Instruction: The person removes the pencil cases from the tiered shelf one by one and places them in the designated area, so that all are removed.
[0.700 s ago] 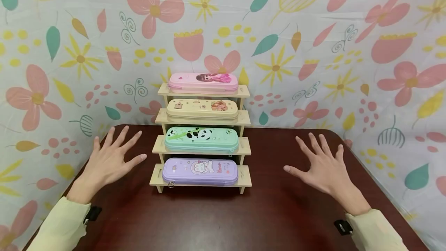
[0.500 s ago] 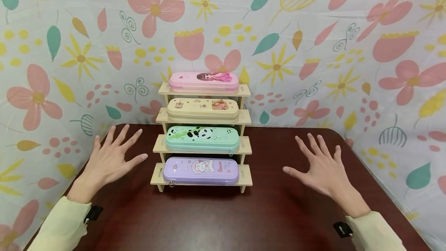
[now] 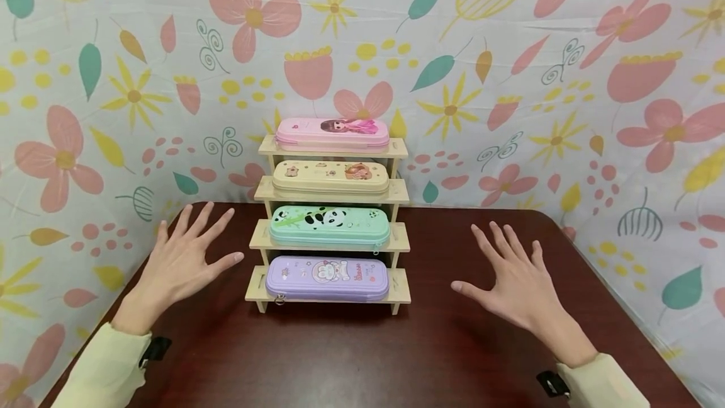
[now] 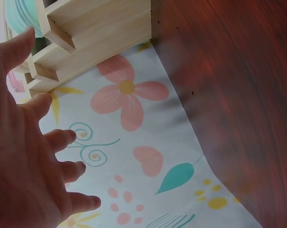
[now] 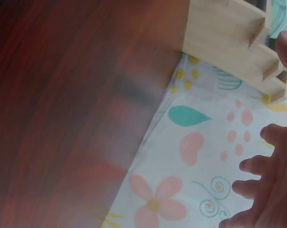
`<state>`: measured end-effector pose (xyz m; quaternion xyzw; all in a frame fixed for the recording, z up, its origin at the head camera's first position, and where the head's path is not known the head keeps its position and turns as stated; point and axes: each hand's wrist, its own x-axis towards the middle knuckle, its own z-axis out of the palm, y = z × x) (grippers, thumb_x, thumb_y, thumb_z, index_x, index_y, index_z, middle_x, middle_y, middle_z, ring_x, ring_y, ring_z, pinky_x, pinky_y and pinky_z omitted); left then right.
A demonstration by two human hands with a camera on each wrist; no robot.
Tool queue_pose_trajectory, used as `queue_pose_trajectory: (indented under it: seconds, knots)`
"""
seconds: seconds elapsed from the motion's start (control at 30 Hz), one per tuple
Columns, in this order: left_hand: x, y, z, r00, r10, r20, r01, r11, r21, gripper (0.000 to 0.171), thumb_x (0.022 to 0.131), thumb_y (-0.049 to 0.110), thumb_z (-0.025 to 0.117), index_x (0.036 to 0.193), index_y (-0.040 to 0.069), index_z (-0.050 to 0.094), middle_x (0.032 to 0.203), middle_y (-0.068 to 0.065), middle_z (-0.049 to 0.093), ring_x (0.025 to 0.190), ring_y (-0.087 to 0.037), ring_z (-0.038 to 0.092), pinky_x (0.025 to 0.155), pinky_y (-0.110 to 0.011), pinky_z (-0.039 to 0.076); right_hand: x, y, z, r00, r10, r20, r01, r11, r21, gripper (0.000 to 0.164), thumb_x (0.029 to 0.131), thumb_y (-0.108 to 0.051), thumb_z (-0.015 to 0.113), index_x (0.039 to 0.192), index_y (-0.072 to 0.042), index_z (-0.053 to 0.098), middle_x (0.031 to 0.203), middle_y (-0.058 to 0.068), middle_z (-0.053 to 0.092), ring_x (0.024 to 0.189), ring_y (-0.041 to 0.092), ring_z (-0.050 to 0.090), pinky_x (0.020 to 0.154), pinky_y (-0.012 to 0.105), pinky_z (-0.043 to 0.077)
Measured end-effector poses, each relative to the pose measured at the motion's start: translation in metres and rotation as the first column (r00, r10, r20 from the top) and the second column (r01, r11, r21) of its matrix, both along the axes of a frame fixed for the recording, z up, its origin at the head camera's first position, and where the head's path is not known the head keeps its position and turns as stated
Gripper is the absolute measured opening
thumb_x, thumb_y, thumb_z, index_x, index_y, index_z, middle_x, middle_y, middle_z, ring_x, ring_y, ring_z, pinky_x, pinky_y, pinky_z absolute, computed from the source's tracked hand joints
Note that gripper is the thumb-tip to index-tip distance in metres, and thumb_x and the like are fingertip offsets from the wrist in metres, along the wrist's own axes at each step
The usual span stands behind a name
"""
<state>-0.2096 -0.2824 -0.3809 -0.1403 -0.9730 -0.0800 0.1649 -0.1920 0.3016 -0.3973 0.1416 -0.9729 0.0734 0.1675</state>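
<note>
A stepped wooden rack [image 3: 401, 282] holds one pencil case on each tier. At the bottom lies a purple pencil case [image 3: 327, 278] with a ring at its zip. Above it sits a mint green pencil case [image 3: 330, 225] with pandas. Higher up come a cream pencil case [image 3: 331, 177] with small bears and a pink pencil case [image 3: 333, 133] with a girl figure. My left hand [image 3: 180, 263], fingers spread, is over the table left of the rack. To the right, farther from the rack, my right hand [image 3: 518, 282] also has its fingers spread. Both hold nothing.
The dark red-brown table [image 3: 340, 364] carries the rack towards its back, left of the middle. A flower-printed cloth [image 3: 453, 30] hangs close behind the table and along both sides.
My right hand has moved slightly left, towards the rack. The left hand shifts only a little to the right. The rack and pencil cases stay in place.
</note>
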Motion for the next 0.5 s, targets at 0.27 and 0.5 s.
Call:
queue_pose_trajectory:
  seconds: [0.27, 0.5]
  knots:
    - [-0.006, 0.004, -0.001, 1.000, -0.016, -0.014, 0.017, 0.999, 0.047, 0.098, 0.094, 0.069, 0.066, 0.170, 0.023, 0.026, 0.166, -0.026, 0.031, 0.155, -0.053, 0.011, 0.112, -0.084, 0.010, 0.007, -0.021, 0.000, 0.998, 0.059, 0.017, -0.059, 0.998, -0.029, 0.112, 0.085, -0.082, 0.066, 0.171, -0.030, 0.018, 0.171, 0.016, 0.027, 0.155, 0.040, 0.027, 0.114, 0.076, 0.024]
    - [-0.014, 0.011, 0.003, 0.999, -0.051, 0.017, 0.048, 0.985, 0.164, 0.104, 0.091, 0.066, 0.072, 0.171, 0.024, 0.021, 0.165, -0.023, 0.036, 0.152, -0.054, 0.022, 0.117, -0.078, 0.014, 0.010, -0.042, 0.000, 0.992, 0.123, 0.021, -0.121, 0.990, -0.077, 0.106, 0.088, -0.074, 0.071, 0.171, -0.030, 0.023, 0.166, 0.014, 0.039, 0.145, 0.039, 0.041, 0.100, 0.073, 0.042]
